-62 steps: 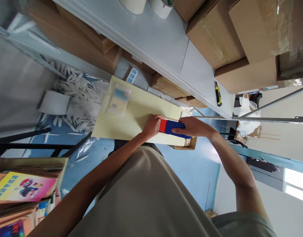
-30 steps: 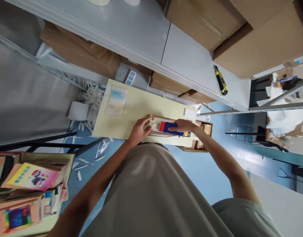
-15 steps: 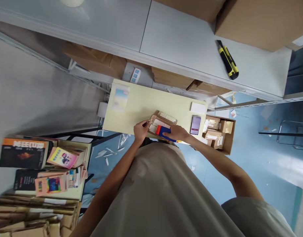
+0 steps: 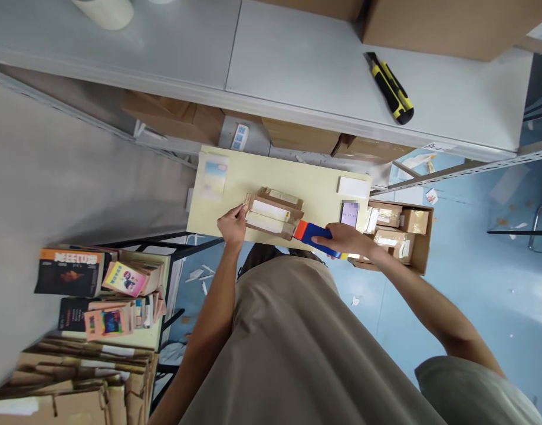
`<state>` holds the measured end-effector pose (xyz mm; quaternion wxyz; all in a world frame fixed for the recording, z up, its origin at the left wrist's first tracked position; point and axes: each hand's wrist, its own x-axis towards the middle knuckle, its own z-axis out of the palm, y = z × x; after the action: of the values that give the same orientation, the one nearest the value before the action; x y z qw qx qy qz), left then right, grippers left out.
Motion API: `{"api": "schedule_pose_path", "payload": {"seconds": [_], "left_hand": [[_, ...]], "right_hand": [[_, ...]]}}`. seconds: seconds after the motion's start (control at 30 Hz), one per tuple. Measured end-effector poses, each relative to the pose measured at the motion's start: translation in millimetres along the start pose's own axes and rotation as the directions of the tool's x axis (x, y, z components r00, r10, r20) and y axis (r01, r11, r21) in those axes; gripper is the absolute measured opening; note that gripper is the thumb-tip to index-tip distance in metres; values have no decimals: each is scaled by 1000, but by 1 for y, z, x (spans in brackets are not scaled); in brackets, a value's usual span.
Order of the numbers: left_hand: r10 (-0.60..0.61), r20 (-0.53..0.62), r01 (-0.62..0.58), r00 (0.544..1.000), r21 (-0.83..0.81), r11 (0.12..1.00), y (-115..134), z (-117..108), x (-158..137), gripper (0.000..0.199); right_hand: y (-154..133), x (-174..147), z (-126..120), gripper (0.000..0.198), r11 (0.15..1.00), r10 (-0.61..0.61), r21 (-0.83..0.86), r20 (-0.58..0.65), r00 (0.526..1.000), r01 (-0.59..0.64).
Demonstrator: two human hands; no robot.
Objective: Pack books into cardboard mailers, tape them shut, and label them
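Note:
A small brown cardboard box (image 4: 268, 222) with pale strips on its top lies at the front edge of the cream table (image 4: 297, 171). My left hand (image 4: 232, 225) has its fingers closed on the box's left end. In my right hand (image 4: 344, 238) is a blue, block-shaped thing (image 4: 320, 237) with an orange end and a yellow edge; its exact kind is unclear. The orange end meets the right end of the box or lies just beside it. A phone (image 4: 350, 213) with a lit screen lies behind my right hand, partly covered by it.
On the grey shelf above are a yellow-and-black utility knife (image 4: 390, 88) and a large carton (image 4: 447, 29). An open carton of small boxes (image 4: 423, 236) stands right of the table. Books (image 4: 71, 271) and flattened cardboard (image 4: 76, 378) are stacked at left.
My right hand has moved right with the blue thing, from over the box to its right end. My left hand and the box have shifted left, and more of the box top shows.

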<state>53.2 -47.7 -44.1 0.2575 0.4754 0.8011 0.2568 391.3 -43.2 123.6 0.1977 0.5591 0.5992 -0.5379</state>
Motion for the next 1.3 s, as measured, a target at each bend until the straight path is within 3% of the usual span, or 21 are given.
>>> {"api": "schedule_pose_path", "payload": {"seconds": [0.13, 0.47, 0.73, 1.07, 1.3], "left_hand": [[3, 22, -3, 1000, -7, 1000, -5, 5, 6, 34], [33, -17, -33, 999, 25, 999, -12, 19, 6, 32], [32, -17, -31, 999, 62, 998, -12, 21, 6, 31], [62, 19, -64, 998, 143, 988, -8, 16, 6, 33], [79, 85, -91, 993, 154, 984, -5, 8, 9, 33]], "right_hand": [[26, -9, -5, 59, 997, 14, 72, 16, 1000, -15], [66, 47, 20, 51, 999, 19, 42, -16, 1000, -19], [104, 61, 32, 56, 991, -134, -12, -47, 990, 134], [77, 68, 66, 52, 987, -8, -158, -206, 979, -25], [67, 71, 93, 53, 975, -13, -215, -338, 941, -64]]}}
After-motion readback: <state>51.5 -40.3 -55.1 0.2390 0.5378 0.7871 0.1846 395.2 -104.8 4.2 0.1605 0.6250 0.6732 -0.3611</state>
